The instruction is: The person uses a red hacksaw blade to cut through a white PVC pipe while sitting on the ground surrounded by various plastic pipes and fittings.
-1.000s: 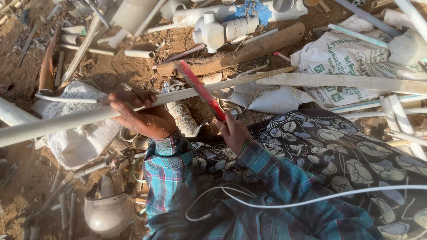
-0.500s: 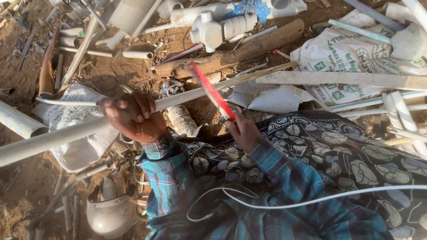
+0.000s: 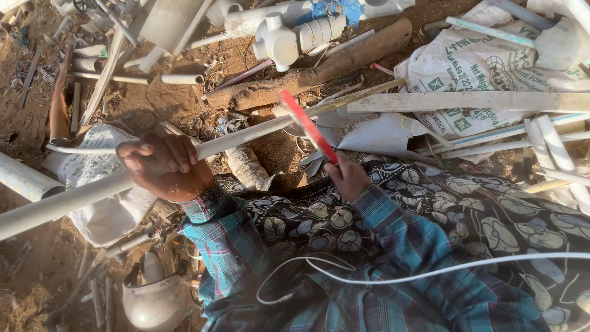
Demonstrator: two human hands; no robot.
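The left hand (image 3: 165, 167) is clenched around a long white plastic pipe (image 3: 246, 134) whose axis runs from lower left to centre frame; the right hand (image 3: 348, 177) grasps a red saw blade (image 3: 307, 125) that slants up-left, its far end nearing the pipe's right stretch

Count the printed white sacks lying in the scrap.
2 clearly show. One printed sack lies upper right under the flat white strip. The other sack lies crumpled at left beneath the white pipe gripped by the left hand. More may be buried.
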